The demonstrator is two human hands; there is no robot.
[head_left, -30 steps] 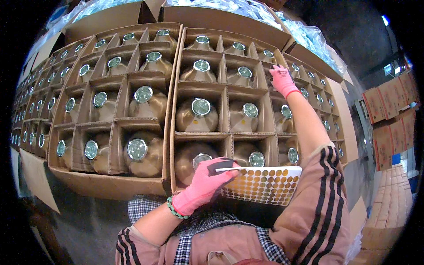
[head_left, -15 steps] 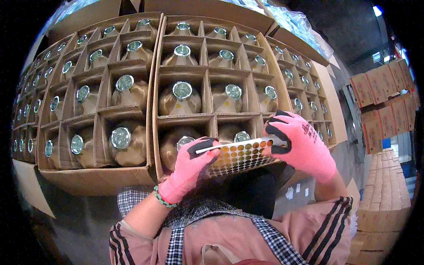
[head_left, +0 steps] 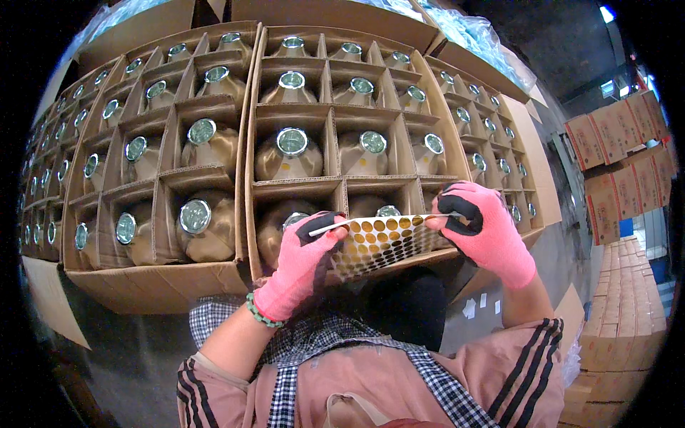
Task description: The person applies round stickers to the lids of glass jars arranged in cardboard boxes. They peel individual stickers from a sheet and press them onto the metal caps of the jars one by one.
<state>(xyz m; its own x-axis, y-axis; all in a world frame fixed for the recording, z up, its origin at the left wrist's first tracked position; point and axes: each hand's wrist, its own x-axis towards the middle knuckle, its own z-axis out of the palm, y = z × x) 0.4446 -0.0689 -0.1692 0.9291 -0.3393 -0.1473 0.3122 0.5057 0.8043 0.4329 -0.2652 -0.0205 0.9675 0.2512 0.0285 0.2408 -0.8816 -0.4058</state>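
Pink gloves with black fingertips cover both my hands. My left hand (head_left: 303,250) pinches the left edge of a white sheet of round gold stickers (head_left: 382,239). At the sheet's upper right corner, my right hand (head_left: 485,225) has thumb and forefinger closed on it; whether a loose sticker is between them cannot be seen. The sheet is tilted, its dotted face toward me. Just beyond it stands a divided cardboard box (head_left: 250,207) of round-bellied glass bottles, including one bottle (head_left: 291,151) with a small yellow spot on its neck. The sheet partly hides the nearest bottles.
More bottle-filled boxes flank this one: a left box (head_left: 143,282) and a right box (head_left: 539,171). Clear plastic wrapping (head_left: 478,36) lies behind them. Stacked cartons (head_left: 617,307) stand far right. Small white paper pieces (head_left: 469,308) lie on the floor near my right arm.
The sheet has tipped so more of its gold-dotted face shows. My left hand has risen slightly, and my right hand has shifted a little left. Both keep hold of the sheet.
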